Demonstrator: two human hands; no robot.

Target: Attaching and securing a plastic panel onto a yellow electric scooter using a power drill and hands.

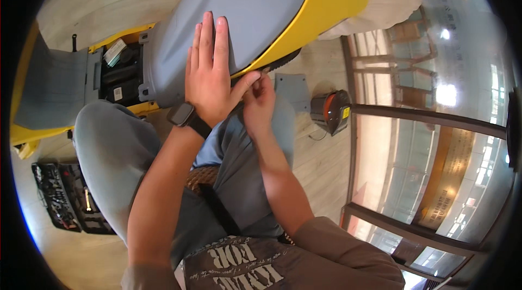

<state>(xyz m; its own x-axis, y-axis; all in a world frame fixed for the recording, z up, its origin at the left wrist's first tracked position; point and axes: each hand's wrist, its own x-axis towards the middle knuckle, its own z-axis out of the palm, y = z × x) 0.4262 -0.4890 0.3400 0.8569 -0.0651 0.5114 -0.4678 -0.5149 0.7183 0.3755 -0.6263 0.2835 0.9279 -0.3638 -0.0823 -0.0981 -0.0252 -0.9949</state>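
A large grey and yellow moulded panel stretches from the upper middle down to my lap. My left hand lies flat on its grey surface, fingers together and pointing up, with a dark watch at the wrist. My right hand is just below the panel's yellow lower edge, fingers curled and pinched at the black strip there; whatever it grips is too small to make out. Both forearms come up from the lower edge over my grey trousers.
An open compartment with black parts shows left of the panel. An open black tool case lies on the wooden floor at lower left. A grey and orange device stands on the floor at right, beside a glass railing with dark posts.
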